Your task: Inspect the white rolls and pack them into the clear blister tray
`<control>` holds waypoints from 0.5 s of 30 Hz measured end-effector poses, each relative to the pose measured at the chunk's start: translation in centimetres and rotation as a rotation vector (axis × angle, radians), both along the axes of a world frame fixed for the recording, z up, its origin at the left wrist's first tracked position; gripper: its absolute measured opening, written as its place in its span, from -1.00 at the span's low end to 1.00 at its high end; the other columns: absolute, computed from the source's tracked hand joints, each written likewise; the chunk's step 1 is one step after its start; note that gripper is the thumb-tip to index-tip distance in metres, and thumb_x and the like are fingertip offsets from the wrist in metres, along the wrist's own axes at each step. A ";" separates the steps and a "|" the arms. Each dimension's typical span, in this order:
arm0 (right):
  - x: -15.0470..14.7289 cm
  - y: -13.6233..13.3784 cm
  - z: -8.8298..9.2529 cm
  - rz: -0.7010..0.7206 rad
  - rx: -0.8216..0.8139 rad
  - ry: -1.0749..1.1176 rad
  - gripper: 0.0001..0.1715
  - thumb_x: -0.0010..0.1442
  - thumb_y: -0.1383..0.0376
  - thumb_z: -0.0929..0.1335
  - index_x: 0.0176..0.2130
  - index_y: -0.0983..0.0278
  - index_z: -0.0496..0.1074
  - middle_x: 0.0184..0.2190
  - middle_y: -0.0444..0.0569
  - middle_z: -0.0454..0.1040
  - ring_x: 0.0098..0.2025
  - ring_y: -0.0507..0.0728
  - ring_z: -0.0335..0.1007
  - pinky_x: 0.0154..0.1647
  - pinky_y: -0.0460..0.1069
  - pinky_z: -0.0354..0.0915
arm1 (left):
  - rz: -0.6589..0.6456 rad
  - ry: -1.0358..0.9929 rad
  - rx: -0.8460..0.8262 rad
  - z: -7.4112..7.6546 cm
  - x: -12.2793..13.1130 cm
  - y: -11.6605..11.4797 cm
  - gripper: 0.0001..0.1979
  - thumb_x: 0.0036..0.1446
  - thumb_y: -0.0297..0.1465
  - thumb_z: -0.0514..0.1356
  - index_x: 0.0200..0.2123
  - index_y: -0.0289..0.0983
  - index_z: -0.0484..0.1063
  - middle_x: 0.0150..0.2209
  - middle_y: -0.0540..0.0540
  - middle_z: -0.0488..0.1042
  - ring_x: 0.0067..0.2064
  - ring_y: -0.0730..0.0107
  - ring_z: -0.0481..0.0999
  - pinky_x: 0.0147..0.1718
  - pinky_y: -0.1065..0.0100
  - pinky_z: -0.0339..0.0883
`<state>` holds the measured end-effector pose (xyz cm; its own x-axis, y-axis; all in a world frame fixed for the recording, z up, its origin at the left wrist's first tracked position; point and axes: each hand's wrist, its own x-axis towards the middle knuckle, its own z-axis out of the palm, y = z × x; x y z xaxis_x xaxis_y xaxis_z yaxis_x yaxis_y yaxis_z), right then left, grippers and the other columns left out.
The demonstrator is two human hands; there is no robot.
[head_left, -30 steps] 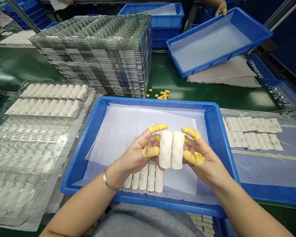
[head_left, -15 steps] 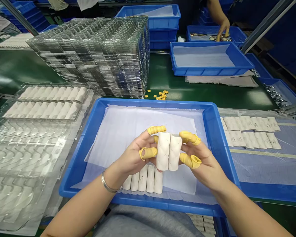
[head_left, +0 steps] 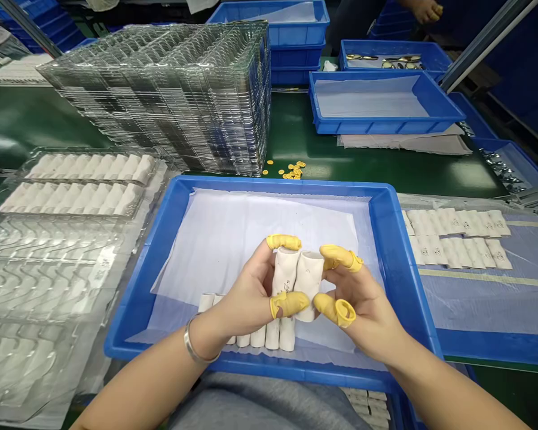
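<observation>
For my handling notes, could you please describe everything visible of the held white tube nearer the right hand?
The white tube is short, open at the top, matt and wavy, with faint marks; it looks ceramic. Its top leans slightly right. It is held above the blue tray, beside a second tube. Yellow-covered fingers of the right hand touch its right side; the thumb of the left hand crosses its lower left.

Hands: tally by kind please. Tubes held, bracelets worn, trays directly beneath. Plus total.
White tubes held: 2
Silver bracelet: 1
Blue tray beneath: 1
Total: 4
</observation>
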<state>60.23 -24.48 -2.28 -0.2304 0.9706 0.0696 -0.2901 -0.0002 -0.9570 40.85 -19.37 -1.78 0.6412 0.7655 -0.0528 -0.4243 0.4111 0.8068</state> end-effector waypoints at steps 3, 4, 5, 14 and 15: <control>0.2 0.0 0.1 0.031 0.019 -0.013 -0.42 0.49 0.24 0.44 0.33 -0.30 0.35 -0.13 -0.10 0.44 -0.38 0.00 0.37 -0.42 -0.14 0.43 | 0.004 0.010 -0.001 0.2 -0.1 -0.1 -0.45 0.16 -0.41 0.48 0.08 -0.07 0.25 -0.19 0.05 0.49 -0.33 0.53 0.57 -0.35 0.52 0.49; 0.3 0.0 0.1 0.043 0.034 -0.026 -0.42 0.51 0.24 0.42 0.34 -0.31 0.34 -0.11 -0.11 0.44 -0.43 -0.02 0.32 -0.42 -0.12 0.45 | 0.006 0.024 -0.001 0.2 -0.1 -0.2 -0.44 0.16 -0.40 0.48 0.08 -0.07 0.26 -0.19 0.05 0.48 -0.32 0.53 0.56 -0.35 0.51 0.49; 0.3 0.0 0.2 0.053 0.053 -0.047 -0.43 0.52 0.23 0.41 0.35 -0.32 0.34 -0.09 -0.10 0.43 -0.45 -0.03 0.29 -0.41 -0.11 0.46 | 0.008 0.043 -0.003 0.2 -0.1 -0.2 -0.43 0.15 -0.39 0.49 0.08 -0.07 0.26 -0.19 0.05 0.47 -0.32 0.52 0.55 -0.34 0.49 0.49; 0.4 -0.3 0.4 0.079 -0.038 -0.088 -0.41 0.51 0.19 0.41 0.38 -0.32 0.28 -0.07 -0.06 0.43 -0.32 0.06 0.44 -0.34 -0.05 0.49 | -0.003 0.072 -0.034 0.3 -0.2 -0.2 -0.41 0.12 -0.34 0.51 0.09 -0.07 0.26 -0.20 0.02 0.47 -0.34 0.48 0.51 -0.38 0.47 0.47; 0.4 -0.4 0.3 0.087 -0.068 -0.074 -0.40 0.51 0.19 0.41 0.38 -0.30 0.26 -0.08 -0.07 0.43 -0.34 0.04 0.44 -0.36 -0.05 0.48 | 0.001 0.083 -0.038 0.3 -0.2 -0.2 -0.40 0.11 -0.33 0.51 0.09 -0.07 0.25 -0.18 0.00 0.47 -0.33 0.47 0.52 -0.38 0.46 0.47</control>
